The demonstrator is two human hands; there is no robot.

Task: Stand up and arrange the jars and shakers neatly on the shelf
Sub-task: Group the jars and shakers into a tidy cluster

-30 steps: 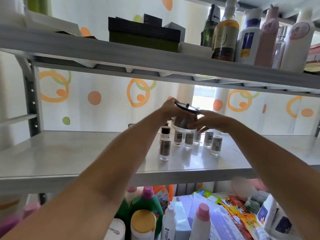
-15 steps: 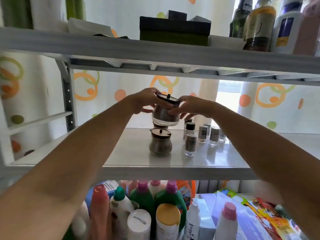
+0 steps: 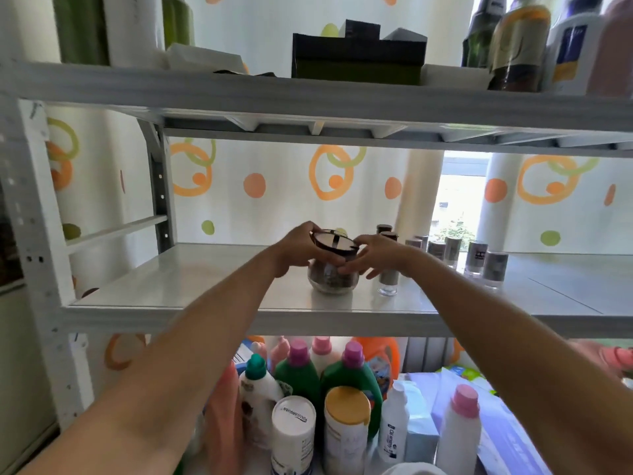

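Two hands meet on one round glass jar [image 3: 330, 276] with a dark brown lid [image 3: 334, 242]. The jar stands upright, and its base seems to rest on the middle shelf [image 3: 205, 286], near the front edge and about halfway along. The left hand [image 3: 301, 250] wraps its fingers round the jar's neck and the lid's rim. The right hand [image 3: 376, 255] holds the other side, thumb at the lid's edge and forefinger on the glass, with its other fingers splayed loosely.

At least eight small shakers [image 3: 495, 269] stand upright to the right of the jar. One is just beside it, half hidden under the right hand. Two with dark caps stand behind, and the rest run back in a loose row towards the window. An exact count is not possible behind the hand.

On the level below stand two green detergent bottles [image 3: 298, 375] with pink-purple caps, and in front of them two round canisters [image 3: 294, 411], one with a white lid and one with a yellow. One black box [image 3: 356, 53] sits on the shelf above.
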